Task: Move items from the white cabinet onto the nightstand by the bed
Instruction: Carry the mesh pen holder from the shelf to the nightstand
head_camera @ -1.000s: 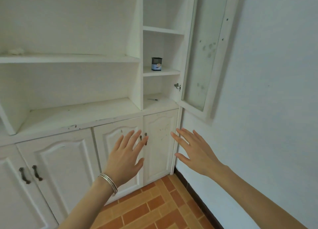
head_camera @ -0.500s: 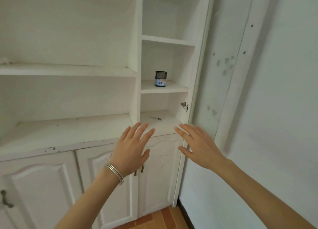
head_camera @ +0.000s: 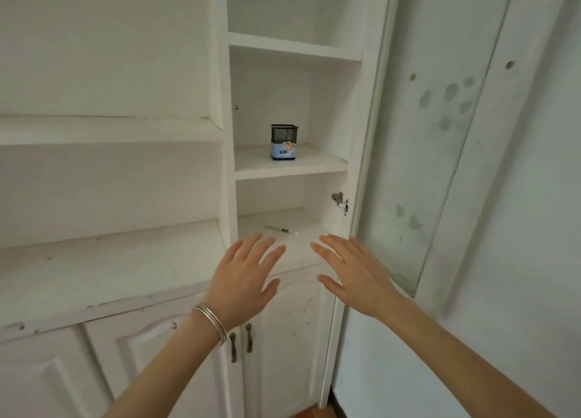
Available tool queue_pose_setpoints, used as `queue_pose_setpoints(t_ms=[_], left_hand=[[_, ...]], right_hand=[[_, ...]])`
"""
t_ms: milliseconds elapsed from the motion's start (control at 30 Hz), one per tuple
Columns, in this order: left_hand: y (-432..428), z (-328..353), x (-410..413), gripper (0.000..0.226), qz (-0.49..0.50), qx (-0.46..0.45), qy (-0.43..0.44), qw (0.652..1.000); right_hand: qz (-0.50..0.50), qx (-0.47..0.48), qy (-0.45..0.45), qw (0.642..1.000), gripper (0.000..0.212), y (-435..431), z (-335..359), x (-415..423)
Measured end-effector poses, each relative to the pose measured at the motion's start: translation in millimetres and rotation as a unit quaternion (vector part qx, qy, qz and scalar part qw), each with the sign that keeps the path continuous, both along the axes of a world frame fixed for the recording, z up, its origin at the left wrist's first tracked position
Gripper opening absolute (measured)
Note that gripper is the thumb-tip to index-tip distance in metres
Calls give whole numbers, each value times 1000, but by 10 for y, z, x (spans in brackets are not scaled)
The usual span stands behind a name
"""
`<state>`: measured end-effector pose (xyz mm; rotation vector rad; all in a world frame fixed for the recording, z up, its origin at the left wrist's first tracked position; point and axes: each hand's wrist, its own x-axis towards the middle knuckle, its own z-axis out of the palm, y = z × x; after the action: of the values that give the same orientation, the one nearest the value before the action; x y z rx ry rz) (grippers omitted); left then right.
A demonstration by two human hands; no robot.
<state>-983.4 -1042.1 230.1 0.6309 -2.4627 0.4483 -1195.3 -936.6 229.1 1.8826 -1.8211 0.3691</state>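
The white cabinet (head_camera: 110, 269) fills the left and centre of the head view. In its narrow right column a black mesh pen holder with a blue label (head_camera: 283, 141) stands on the middle shelf. One shelf lower lies a thin pen (head_camera: 279, 229). My left hand (head_camera: 243, 279), with silver bangles at the wrist, and my right hand (head_camera: 355, 273) are both raised in front of the lower shelf's edge, fingers spread and straight, holding nothing. Neither hand touches the pen or the holder.
The column's glass door (head_camera: 418, 153) stands swung open to the right, against the white wall (head_camera: 518, 260). Closed lower doors with dark handles (head_camera: 240, 342) sit under my hands. A wide bare ledge runs to the left.
The view has closed in on the cabinet and risen, so the floor has dropped almost out of sight. Both hands stay open and have come up to the pen's shelf.
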Motion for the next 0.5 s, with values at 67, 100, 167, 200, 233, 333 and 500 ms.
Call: queue_pose_setpoints(t_ms=[67,100,167,200,233,333,500], left_hand=[[-358,125,-172,53,-1,-10,3,1000],[-537,214,-270,53,-2,-14,6,1000],[-870,409,-473,53,-5,-19,12,1000],[-1031,495,-573,53,-5,-25,13,1000],[-1185,566,-670,53,-5,-34,13,999],[-1563,682,-904,54,-3,-37,10,999],[-2014,642,-1176,58,-1,-29,1,1000]], right_hand=[[1,-12,11,1000,54,-327,119,-144],[-2,-18,14,1000,54,-492,194,-217],[-10,-29,23,999,53,-811,361,-356],[-15,-38,27,999,52,-963,447,-428],[-19,-49,27,998,51,-1111,529,-500],[-16,-78,16,997,52,-1503,672,-697],[-4,-86,-14,996,53,-2068,723,-921]])
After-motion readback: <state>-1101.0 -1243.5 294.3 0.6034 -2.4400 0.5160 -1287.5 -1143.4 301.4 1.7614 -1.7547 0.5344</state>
